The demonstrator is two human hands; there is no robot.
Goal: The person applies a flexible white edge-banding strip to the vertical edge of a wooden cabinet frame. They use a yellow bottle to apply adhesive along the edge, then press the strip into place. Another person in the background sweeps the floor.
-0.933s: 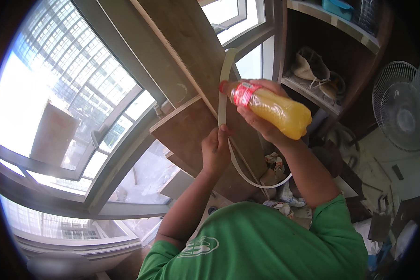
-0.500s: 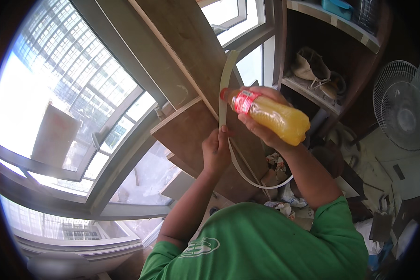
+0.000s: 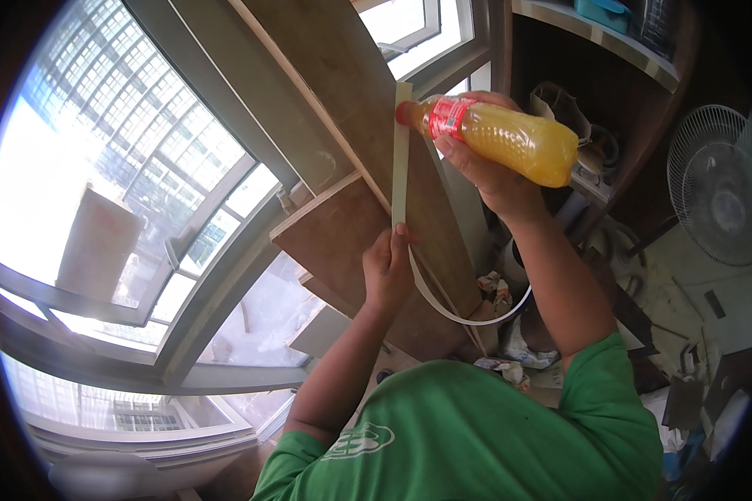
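Note:
My right hand (image 3: 497, 159) is wrapped round a plastic bottle (image 3: 518, 140) of yellow-orange liquid with a red label and red cap. The bottle is tilted nearly sideways, its cap at the face of a pale, flexible edging strip (image 3: 401, 167) near the strip's far end. Lower down, my left hand (image 3: 388, 265) grips the same strip, thumb on top. From there the strip's loose length bends in a wide loop below my right forearm. Behind the strip stands a long brown wooden board (image 3: 342, 92); whether the strip touches it all along, I cannot tell.
A smaller brown panel (image 3: 322, 221) juts out left of the board, beside large windows (image 3: 142, 167). On the right are a wooden shelf unit (image 3: 593, 33) and a standing fan (image 3: 714, 184). Scraps and crumpled bags (image 3: 522, 355) litter the floor.
My right hand has moved the bottle up and away, its cap travelling toward the strip's far end. The strip's curled far end now lies straighter. My left hand has stayed in place.

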